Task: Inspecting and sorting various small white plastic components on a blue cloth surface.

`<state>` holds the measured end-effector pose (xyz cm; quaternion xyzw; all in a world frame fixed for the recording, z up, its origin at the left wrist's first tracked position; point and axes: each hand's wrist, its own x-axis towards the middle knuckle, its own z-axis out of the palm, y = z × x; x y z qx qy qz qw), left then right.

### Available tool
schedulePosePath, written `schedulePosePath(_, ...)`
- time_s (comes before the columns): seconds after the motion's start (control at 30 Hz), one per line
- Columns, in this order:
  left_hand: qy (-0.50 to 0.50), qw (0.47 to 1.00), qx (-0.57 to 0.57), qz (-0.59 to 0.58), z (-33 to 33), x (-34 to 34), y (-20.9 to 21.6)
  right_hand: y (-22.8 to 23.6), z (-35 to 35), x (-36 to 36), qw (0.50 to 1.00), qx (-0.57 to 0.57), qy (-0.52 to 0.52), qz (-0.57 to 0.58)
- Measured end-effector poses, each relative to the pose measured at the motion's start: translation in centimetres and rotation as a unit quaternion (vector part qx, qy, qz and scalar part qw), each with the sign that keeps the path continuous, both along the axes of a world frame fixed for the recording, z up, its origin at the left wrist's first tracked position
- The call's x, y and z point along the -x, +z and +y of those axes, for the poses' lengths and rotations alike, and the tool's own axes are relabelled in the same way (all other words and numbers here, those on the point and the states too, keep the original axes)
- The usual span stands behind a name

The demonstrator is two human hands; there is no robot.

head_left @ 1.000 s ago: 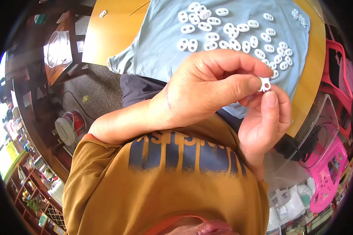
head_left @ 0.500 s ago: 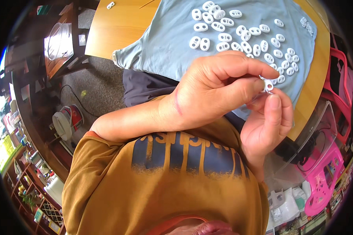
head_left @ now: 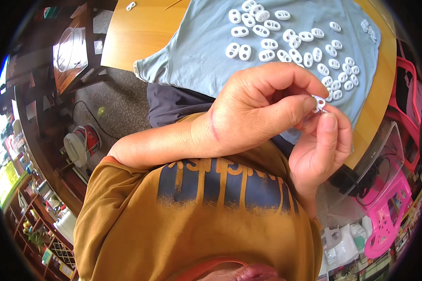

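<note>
Tiny coil at risk of pinging off

Head view (only one): L hand [head_left: 262, 110] is closed to a tight thumb-and-finger pinch w/ a white piece [head_left: 320, 101] btwn the tips, 2 lobes or so poking out. R hand [head_left: 321, 150] sits just below, fingers curled, thumb tip up by a small metal coil [head_left: 324, 111] at the piece's lower edge. Can't tell if R thumb and finger really grip the coil or just steady it.

Main risk, prob.: coil springs loose b/c it's v. small, likely under tension if pressed, and the hold looks slight. It'd be hard to find on the blue cloth [head_left: 197, 70], worse on the speckled floor [head_left: 122, 89]. 2nd: the piece could twist in the L pinch, as thumb covers most of it, so coil may sit skewed. 3rd: hands appear near the scattered white ovals [head_left: 268, 44]; if L knuckles drop, might shove some about, tho height's unclear. Small cluster of white bits [head_left: 368, 30] at the cloth's far R corner looks well clear of both hands.
</note>
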<state>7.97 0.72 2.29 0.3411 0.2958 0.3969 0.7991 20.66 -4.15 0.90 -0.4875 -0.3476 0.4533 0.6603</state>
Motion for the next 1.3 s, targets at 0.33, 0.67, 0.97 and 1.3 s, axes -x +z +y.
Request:
schedulePosePath(0.33, -0.008, 1.0, 0.009, 0.003, -0.1, 0.0, -0.3, -0.4, -0.3, -0.1, 1.0, 0.004, 0.004, 0.005)
schedulePosePath(0.67, 0.053, 0.993, -0.07, 0.077, -0.5, -0.4, -1.0, -0.7, -0.2, -0.3, 0.994, -0.032, 0.015, -0.101)
schedulePosePath(0.97, 0.039, 0.99, -0.069, 0.117, -0.5, -0.2, -0.9, -1.0, -0.1, -0.6, 0.992, -0.045, 0.038, -0.115)
schedulePosePath(1.3, 0.034, 0.895, -0.386, 0.22, 0.6, 0.8, -1.6, -0.8, 0.0, -1.6, 0.975, -0.044, 0.05, -0.213)
